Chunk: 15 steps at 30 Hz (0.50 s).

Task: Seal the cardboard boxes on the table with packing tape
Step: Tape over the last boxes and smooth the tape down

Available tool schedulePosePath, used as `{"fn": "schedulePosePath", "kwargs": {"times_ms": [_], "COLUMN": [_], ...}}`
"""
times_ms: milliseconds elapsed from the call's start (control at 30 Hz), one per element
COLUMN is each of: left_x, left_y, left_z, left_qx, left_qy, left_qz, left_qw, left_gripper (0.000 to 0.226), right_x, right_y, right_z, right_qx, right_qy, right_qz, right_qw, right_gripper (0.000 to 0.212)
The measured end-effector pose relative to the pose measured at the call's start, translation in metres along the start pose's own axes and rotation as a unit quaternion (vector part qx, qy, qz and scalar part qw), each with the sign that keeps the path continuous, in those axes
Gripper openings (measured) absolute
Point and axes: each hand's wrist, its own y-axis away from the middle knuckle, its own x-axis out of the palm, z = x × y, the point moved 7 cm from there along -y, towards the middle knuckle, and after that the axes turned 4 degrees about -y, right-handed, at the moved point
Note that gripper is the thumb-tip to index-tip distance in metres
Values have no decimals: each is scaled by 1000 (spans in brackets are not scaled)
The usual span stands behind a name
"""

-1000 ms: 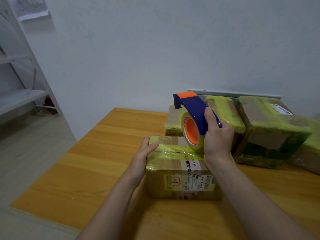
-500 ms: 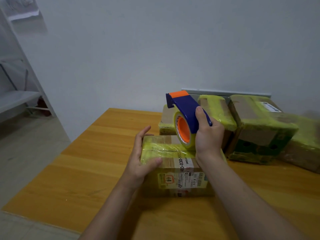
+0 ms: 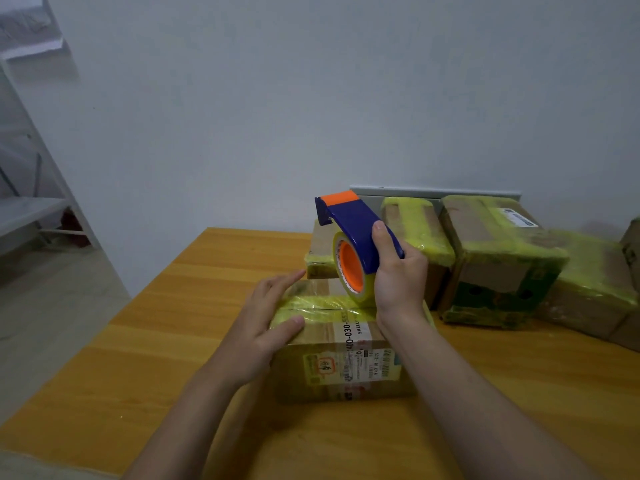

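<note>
Boxes fill the orange-yellow wooden counter (image 3: 166,323). Nearest the person is a brown cardboard box (image 3: 346,372), closed, so its contents are hidden. A band of yellow-green packing tape (image 3: 318,304) crosses its top from side to side. Behind it, against the pale wall, stands a row of taped cardboard boxes (image 3: 498,268). They are close together, all shut, and wrapped in the same yellow-green tape.

A white strip label (image 3: 349,332) folds over the near box's top front edge. It reads "400-030-" in bold black digits, with small letters "SMELL" beside it, cut off. On the front face is a pale label (image 3: 349,367) with a red square emblem and lines of print too small to read. One rear box carries a white sticker (image 3: 519,218) on its top, which is also illegible.

The right hand (image 3: 398,275) grips the handle of a blue plastic tape dispenser with an orange tip (image 3: 356,226). Its fingers are curled round the handle and the forefinger is stretched along the blue back. The dispenser holds a yellowish tape roll with an orange core (image 3: 351,268), whose lower edge meets the tape band on the near box's top. The left hand (image 3: 266,323) lies flat against that box's left side. Its fingers are straight and together, and the thumb rests on the top edge.
</note>
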Motion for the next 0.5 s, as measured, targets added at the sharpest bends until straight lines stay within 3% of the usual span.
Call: {"fn": "schedulePosePath", "kwargs": {"times_ms": [100, 200, 267, 433, 500], "left_x": [-13, 10, 26, 12, -1], "left_y": [2, 6, 6, -7, -13], "left_z": [-27, -59, -63, -49, -46], "left_qx": [46, 53, 50, 32, 15], "left_qy": [-231, -287, -367, -375, -387], "left_qz": [-30, 58, 103, 107, 57], "left_qw": [971, 955, 923, 920, 920], "left_gripper": [52, 66, 71, 65, 63], "right_x": [-1, 1, 0, -25, -36], "right_y": [1, -1, -4, -12, -14], "right_z": [1, 2, 5, 29, 39], "right_qx": [9, 25, 47, 48, 44], "right_qy": [3, 24, 19, -29, -29], "right_qz": [3, 21, 27, 26, 37], "right_qw": [1000, 999, 998, 998, 998], "right_gripper": [37, 42, 39, 32, 32]}}
